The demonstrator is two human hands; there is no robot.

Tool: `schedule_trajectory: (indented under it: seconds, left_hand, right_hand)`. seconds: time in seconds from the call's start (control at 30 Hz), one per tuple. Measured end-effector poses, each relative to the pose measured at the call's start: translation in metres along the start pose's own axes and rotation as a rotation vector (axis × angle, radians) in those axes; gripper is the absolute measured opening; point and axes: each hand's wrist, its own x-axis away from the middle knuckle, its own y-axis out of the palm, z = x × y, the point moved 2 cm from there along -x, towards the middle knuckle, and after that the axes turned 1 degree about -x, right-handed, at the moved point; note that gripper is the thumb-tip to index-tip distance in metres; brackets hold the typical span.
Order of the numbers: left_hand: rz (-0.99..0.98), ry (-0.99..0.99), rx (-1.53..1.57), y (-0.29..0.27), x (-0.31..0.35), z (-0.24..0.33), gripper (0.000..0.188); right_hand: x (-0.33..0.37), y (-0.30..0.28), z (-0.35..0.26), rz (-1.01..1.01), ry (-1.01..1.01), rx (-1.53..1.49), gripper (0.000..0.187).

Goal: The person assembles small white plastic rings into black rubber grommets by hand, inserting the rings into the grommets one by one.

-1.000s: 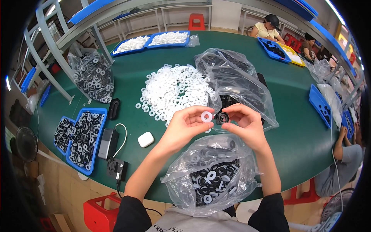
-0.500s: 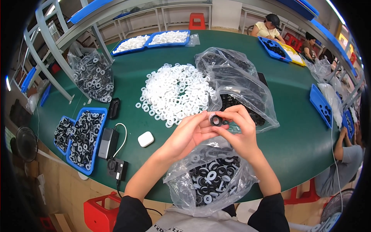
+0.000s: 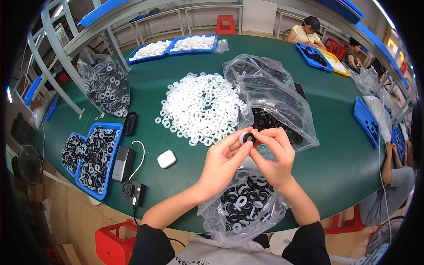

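Between my two hands, over the green table, a white ring and a black ring (image 3: 249, 138) sit together. My left hand (image 3: 223, 164) pinches them from the left, its thumb across the front. From the other side, my right hand (image 3: 276, 154) grips the black ring with thumb and fingertips. Below my hands an open clear plastic bag (image 3: 276, 216) holds mixed black and white rings (image 3: 240, 201). A heap of loose white rings (image 3: 194, 106) lies just beyond my left hand. Past my right hand, black rings (image 3: 276, 121) show in the mouth of another clear bag (image 3: 282, 92).
At left are blue trays of mixed rings (image 3: 98, 159), a black device (image 3: 124, 163) with a white cable, a small white case (image 3: 166, 159) and a full bag (image 3: 106, 86). White parts fill far trays (image 3: 192, 43). Co-workers sit at the right; one has a hand (image 3: 388, 170) near a tray.
My left hand has turned and closed, bringing its thumb over the front of the rings. The rings have tilted and shifted slightly right. The open bag below has drawn in at its left side.
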Motion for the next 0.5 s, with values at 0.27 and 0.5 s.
schedule_trajectory:
  seconds: [0.27, 0.5]
  left_hand:
    - [0.014, 0.011, -0.074, -0.0026, 0.0009, -0.0035, 0.038]
    - [0.079, 0.097, -0.181, -0.0011, 0.0039, -0.0009, 0.034]
  right_hand:
    - [-0.0012, -0.0009, 0.0047, -0.03, -0.098, -0.003, 0.041]
    - [-0.0017, -0.0014, 0.0022, -0.035, -0.113, -0.042, 0.04]
